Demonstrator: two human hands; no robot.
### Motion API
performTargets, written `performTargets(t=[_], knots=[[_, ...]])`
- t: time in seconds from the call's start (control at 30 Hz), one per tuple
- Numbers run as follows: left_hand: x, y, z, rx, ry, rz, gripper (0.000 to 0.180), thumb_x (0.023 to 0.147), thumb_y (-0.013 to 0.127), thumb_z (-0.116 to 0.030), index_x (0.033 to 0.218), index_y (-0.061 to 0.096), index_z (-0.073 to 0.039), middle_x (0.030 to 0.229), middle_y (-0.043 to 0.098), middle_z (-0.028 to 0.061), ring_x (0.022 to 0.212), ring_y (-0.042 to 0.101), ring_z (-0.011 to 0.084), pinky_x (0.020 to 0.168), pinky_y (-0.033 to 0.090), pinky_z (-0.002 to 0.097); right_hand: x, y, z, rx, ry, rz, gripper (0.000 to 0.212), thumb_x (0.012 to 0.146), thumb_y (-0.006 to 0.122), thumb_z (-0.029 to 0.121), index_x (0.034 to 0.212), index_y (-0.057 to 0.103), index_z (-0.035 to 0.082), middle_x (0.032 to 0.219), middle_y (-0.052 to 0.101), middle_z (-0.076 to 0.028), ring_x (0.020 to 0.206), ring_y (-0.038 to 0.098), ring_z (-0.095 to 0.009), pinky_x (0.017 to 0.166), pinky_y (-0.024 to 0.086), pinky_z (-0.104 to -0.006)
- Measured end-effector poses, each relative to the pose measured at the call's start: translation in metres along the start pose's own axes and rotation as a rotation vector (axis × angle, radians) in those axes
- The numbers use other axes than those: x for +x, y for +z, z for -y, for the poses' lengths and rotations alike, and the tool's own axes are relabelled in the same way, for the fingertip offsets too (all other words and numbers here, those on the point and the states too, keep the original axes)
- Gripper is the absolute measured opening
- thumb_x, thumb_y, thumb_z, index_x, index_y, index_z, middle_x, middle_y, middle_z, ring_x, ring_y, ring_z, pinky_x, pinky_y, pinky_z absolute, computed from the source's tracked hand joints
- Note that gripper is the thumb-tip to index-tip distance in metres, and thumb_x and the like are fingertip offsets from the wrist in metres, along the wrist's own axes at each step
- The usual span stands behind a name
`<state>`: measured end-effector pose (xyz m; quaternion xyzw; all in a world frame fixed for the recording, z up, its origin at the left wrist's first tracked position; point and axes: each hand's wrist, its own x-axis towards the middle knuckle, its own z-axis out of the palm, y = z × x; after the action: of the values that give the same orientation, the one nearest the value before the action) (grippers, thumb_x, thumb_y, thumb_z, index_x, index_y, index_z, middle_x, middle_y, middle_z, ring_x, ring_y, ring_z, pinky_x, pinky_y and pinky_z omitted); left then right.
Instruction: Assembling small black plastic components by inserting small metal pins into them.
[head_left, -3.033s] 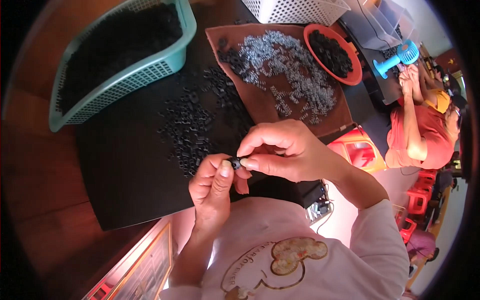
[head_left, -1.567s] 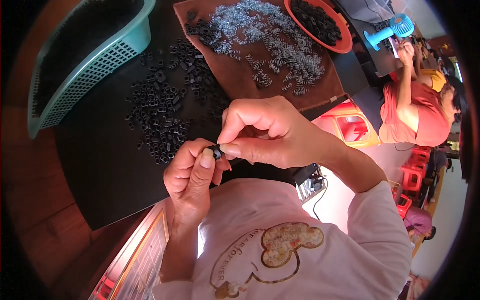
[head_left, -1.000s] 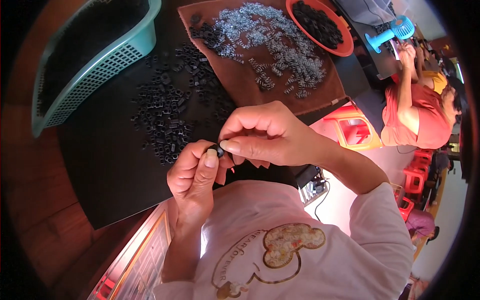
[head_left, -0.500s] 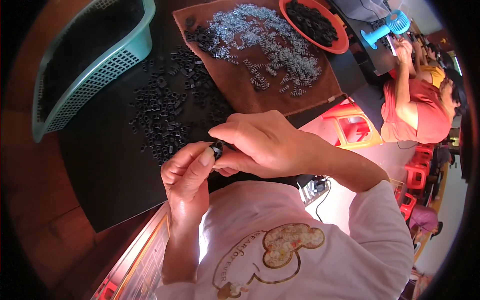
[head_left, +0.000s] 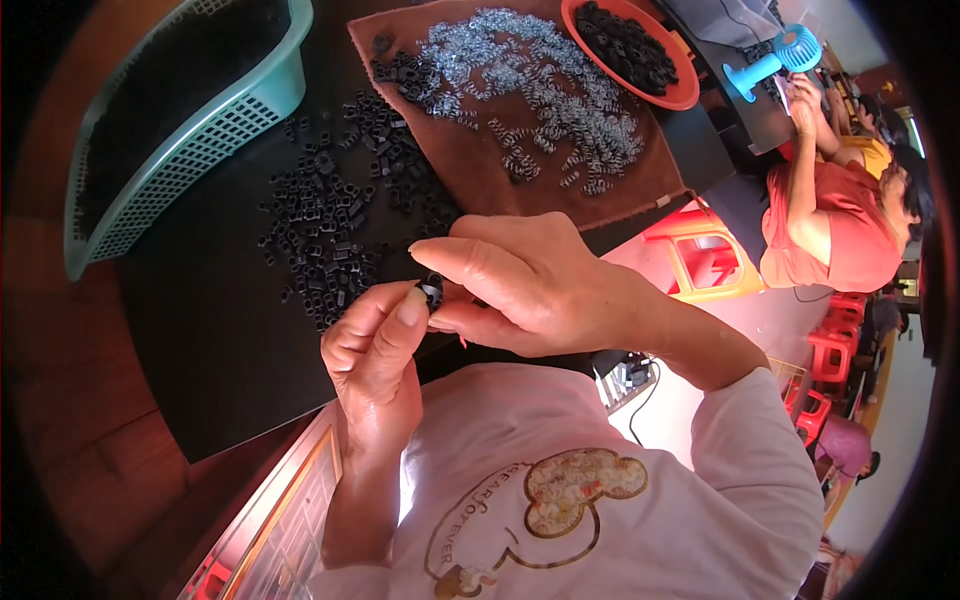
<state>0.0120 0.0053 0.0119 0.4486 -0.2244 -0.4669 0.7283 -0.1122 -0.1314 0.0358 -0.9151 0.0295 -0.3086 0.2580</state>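
Between the thumb and fingertips of my left hand (head_left: 372, 355) is a small black plastic part (head_left: 432, 291) with a pale or shiny patch. My right hand (head_left: 535, 283) hovers close around the part from the right. Its forefinger is stretched out above the part and its thumb lies just below, with a gap between them. Whether a hidden finger touches the part, I cannot tell. Many small black plastic pieces (head_left: 325, 225) lie loose on the dark table beyond my left hand. Metal coil springs (head_left: 545, 90) are spread over a brown cloth (head_left: 490, 195) farther off.
A green perforated basket (head_left: 205, 140) stands at the far left. An orange-red bowl (head_left: 682, 92) of black parts sits on the cloth's far right corner. A blue fan (head_left: 775, 62), red-orange stools (head_left: 705, 262) and a person in a red shirt (head_left: 850, 230) are to the right.
The right forefinger has lifted slightly up and away from the thumb, widening the gap. Both hands and the black part have shifted only a little.
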Motion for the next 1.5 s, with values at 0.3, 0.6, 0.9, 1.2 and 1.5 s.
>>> performTargets(t=[0.3,0.6,0.9,1.2,1.5], knots=[[0.002,0.003,0.007,0.058,0.062,-0.085,0.016,0.092,0.060,-0.010,0.097,0.066,0.004,0.084,0.064,0.0030,0.074,0.057,0.0091,0.071,0.046,0.0233,-0.001,0.005,-0.004,0.002,0.037,-0.067,0.043,0.071,0.075,0.013,0.106,0.058,-0.002,0.085,0.054,-0.010,0.070,0.059,-0.027,0.051,0.047,-0.0365],[0.000,0.003,0.016,0.129,0.119,-0.112,0.019,0.098,0.056,-0.012,0.095,0.065,0.004,0.078,0.059,0.0007,0.071,0.052,0.0066,0.066,0.043,0.0215,0.002,0.010,0.003,-0.268,-0.138,-0.078,0.043,0.067,0.073,0.013,0.102,0.060,-0.009,0.078,0.051,-0.007,0.064,0.059,-0.019,0.044,0.045,-0.0304],[-0.003,0.005,0.010,0.099,0.100,-0.104,0.021,0.097,0.058,-0.015,0.094,0.066,0.004,0.076,0.059,-0.0013,0.067,0.049,0.0035,0.062,0.040,0.0187,-0.001,0.014,0.005,-0.329,-0.123,-0.146,0.040,0.065,0.072,0.014,0.098,0.062,-0.007,0.076,0.050,-0.006,0.060,0.056,-0.018,0.045,0.044,-0.0298],[0.001,0.007,0.001,0.137,0.018,0.032,0.036,0.102,0.051,-0.026,0.103,0.064,0.007,0.095,0.070,0.0186,0.085,0.070,0.0255,0.080,0.056,0.0360,-0.013,-0.032,-0.020,-0.322,0.022,-0.107,0.038,0.069,0.077,0.013,0.102,0.061,0.001,0.071,0.052,-0.009,0.054,0.054,-0.026,0.045,0.041,-0.0350],[0.001,0.007,0.008,0.206,0.066,0.046,0.034,0.102,0.051,-0.023,0.099,0.065,0.008,0.093,0.070,0.0181,0.078,0.070,0.0247,0.075,0.057,0.0347,-0.030,-0.146,-0.124,-0.629,0.522,-0.249,0.031,0.082,0.071,0.025,0.101,0.064,0.002,0.089,0.062,-0.011,0.078,0.064,-0.030,0.069,0.051,-0.0379]])
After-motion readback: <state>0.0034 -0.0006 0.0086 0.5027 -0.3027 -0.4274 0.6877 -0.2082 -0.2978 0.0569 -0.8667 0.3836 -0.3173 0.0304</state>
